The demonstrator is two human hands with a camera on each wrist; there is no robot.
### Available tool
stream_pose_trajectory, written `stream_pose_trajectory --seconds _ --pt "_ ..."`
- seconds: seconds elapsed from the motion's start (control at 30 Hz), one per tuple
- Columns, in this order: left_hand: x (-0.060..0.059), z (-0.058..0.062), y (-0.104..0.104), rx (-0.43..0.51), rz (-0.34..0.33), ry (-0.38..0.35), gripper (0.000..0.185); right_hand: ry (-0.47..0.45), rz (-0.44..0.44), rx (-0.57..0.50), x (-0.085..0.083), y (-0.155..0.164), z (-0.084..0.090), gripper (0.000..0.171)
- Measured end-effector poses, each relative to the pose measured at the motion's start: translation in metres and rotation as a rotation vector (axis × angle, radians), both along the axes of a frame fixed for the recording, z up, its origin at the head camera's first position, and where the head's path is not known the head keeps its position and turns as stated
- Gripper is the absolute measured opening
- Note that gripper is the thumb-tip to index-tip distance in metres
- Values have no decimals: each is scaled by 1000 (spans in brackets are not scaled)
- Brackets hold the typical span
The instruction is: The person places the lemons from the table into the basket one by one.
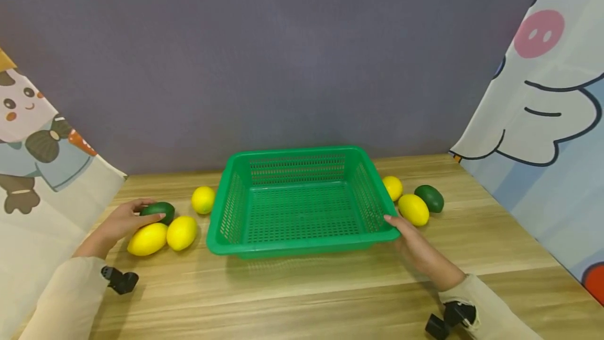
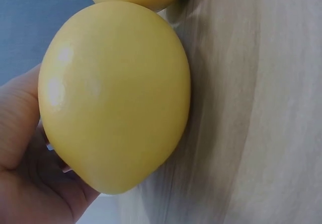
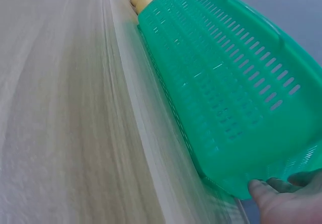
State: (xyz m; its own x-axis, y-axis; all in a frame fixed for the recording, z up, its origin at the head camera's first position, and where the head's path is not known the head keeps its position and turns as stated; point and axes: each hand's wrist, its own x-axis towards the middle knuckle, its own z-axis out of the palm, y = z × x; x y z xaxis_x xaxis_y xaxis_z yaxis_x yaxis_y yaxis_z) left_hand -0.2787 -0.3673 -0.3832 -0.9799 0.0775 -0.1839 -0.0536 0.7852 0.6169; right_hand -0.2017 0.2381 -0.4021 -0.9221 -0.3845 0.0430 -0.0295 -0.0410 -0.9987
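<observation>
In the head view my left hand (image 1: pixel 123 220) holds a smooth dark green avocado (image 1: pixel 161 210) at the left of the table, thumb on its near side. Two lemons (image 1: pixel 148 239) lie right in front of it. One lemon (image 2: pixel 115 98) fills much of the left wrist view and hides the avocado there. A green plastic basket (image 1: pixel 302 246) with slotted walls stands in the middle with nothing in it. My right hand (image 1: pixel 411 243) grips its front right corner, thumb over the rim; in the right wrist view its fingertips (image 3: pixel 259 188) show at that corner.
Another lemon (image 1: pixel 203 200) lies just left of the basket. To its right are two lemons (image 1: pixel 413 210) and a second avocado (image 1: pixel 429 198). A grey wall (image 1: pixel 292 67) stands behind the wooden table (image 1: pixel 283 298), with cartoon-printed cloths on both sides.
</observation>
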Motion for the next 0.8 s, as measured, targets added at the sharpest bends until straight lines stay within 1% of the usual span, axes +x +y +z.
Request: stream_pose_trajectory --seconds 0.2,0.37,0.53,0.63,0.7,0.8 --pt "1 -1 0 -32 8 69 77 -5 19 -102 -2 -1 -4 25" --pt "0 1 -1 -44 34 107 77 -9 2 -139 -1 -5 -4 24" --pt "0 6 0 -49 57 112 78 2 -4 -180 -2 -6 -5 24" --pt "2 10 1 -47 51 117 78 1 -8 -199 -3 -7 -6 24" --pt "2 13 2 -50 47 131 76 -1 -9 -206 -2 -7 -6 24" --pt "3 18 3 -62 45 170 74 0 -7 -206 -1 -7 -6 24"
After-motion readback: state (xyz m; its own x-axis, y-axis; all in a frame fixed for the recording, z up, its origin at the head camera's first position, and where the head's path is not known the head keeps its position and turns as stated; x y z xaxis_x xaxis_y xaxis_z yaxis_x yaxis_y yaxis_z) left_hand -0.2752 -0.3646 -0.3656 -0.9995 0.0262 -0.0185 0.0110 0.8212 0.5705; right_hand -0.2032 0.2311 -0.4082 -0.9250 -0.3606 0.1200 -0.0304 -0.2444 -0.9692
